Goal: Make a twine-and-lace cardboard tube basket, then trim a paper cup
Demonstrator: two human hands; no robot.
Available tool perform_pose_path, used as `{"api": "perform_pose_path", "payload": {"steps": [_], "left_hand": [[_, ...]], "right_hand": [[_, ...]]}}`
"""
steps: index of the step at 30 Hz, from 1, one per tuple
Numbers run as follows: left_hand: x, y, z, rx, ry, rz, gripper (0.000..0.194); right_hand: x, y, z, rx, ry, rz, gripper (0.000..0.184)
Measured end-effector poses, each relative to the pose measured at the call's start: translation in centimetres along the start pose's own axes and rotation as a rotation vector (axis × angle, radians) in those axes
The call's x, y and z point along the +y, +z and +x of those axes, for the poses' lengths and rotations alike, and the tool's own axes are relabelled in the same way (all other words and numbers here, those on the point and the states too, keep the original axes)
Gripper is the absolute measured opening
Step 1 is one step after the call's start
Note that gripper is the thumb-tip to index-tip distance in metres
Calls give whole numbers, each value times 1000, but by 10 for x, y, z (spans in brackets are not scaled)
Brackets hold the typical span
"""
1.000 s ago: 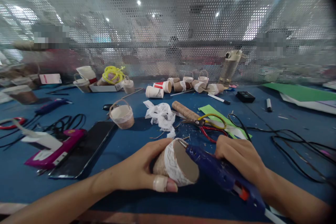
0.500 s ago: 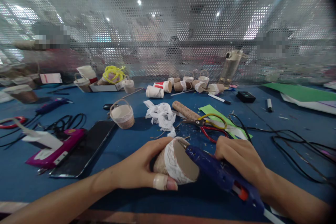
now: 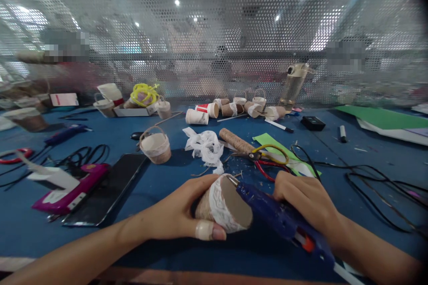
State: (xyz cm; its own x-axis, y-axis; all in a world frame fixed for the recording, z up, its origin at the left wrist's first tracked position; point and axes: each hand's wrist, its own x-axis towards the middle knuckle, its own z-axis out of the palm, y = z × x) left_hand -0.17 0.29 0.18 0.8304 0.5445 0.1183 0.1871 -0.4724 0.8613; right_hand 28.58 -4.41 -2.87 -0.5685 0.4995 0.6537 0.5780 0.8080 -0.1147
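Left hand (image 3: 182,209) wrapped round tapered brown twine-covered cup with white lace band (image 3: 223,207), lower centre of frame; right hand (image 3: 302,197) grips dark-blue plastic glue gun (image 3: 281,218). Since second ago: cup's lower edge slightly higher, metal nozzle (image 3: 233,181) still at rim; gluing apparently ongoing.

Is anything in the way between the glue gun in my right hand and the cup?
Nothing visible is. The glue gun in your right hand has its metal nozzle at the edge of the cup; whether it touches, I can't tell. Your left hand grips the cup's side, and the scissors lie beyond it.
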Motion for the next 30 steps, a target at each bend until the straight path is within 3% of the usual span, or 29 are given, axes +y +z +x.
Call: {"api": "perform_pose_path", "payload": {"steps": [7, 30], "left_hand": [[0, 0, 0, 55, 18, 25, 64], [1, 2, 0, 42, -23, 27, 68]], "right_hand": [[1, -1, -3, 13, -5, -10, 23], [-1, -2, -2, 11, -23, -36, 20]]}}
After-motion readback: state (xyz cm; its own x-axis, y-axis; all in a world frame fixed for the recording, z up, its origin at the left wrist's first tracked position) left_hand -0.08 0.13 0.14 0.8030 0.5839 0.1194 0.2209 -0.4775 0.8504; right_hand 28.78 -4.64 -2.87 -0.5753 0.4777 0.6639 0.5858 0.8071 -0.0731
